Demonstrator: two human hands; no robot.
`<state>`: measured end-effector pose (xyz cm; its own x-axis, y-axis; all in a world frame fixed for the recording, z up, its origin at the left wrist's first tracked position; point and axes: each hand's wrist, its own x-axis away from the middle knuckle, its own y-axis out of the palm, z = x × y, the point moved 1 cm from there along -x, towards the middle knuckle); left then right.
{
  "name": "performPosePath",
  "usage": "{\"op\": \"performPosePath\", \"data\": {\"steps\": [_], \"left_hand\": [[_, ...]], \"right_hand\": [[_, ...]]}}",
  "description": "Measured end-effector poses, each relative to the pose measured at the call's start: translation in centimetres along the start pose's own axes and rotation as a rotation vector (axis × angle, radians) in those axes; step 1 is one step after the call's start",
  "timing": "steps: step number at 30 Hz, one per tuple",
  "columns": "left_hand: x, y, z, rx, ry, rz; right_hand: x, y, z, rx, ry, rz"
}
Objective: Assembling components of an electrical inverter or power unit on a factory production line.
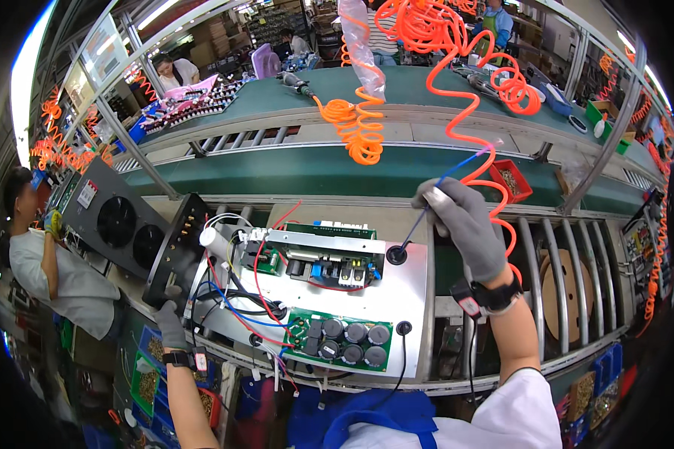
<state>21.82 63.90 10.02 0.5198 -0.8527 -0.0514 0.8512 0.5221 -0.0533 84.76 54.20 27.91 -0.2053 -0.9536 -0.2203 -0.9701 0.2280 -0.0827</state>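
Observation:
My right hand (463, 224), in a grey glove, is raised over the right end of a metal chassis (408, 295). Its fingers are closed on a blue wire (457, 166) that rises from a black grommet (397, 255) in the chassis. At the lower left, my gloved left hand (171, 323) is against the near end of a black panel (174, 251), fingers curled at its edge. On the chassis sit a green board with round capacitors (344, 342) and a board assembly with a metal bar (322, 241). Red, blue, white and black wires (256, 288) loop between them.
Metal rollers (569, 284) lie to the right. An orange coiled hose (457, 105) hangs close to my right hand. Beyond is a green conveyor (277, 165) with a red parts bin (511, 181). A co-worker (60, 269) stands at left beside a grey cabinet with fans (116, 221).

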Motion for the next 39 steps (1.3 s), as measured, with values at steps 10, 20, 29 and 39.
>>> {"op": "performPosePath", "data": {"steps": [10, 20, 29, 39], "left_hand": [[8.2, 4.6, 17.4, -0.382, 1.102, 0.145], [18.9, 26.6, 22.3, -0.387, 0.787, -0.829], [18.3, 33.0, 22.4, -0.61, 0.65, -1.158], [16.7, 29.6, 26.4, 0.112, 0.296, -0.904]], "right_hand": [[4.1, -1.8, 5.8, 1.253, -0.309, -0.164], [1.9, 1.0, 7.7, 1.3, -0.371, -0.297], [-0.4, 4.6, 6.0, 0.958, -0.357, -0.227], [-2.6, 7.8, -1.9, 0.093, -0.211, -0.277]]}}
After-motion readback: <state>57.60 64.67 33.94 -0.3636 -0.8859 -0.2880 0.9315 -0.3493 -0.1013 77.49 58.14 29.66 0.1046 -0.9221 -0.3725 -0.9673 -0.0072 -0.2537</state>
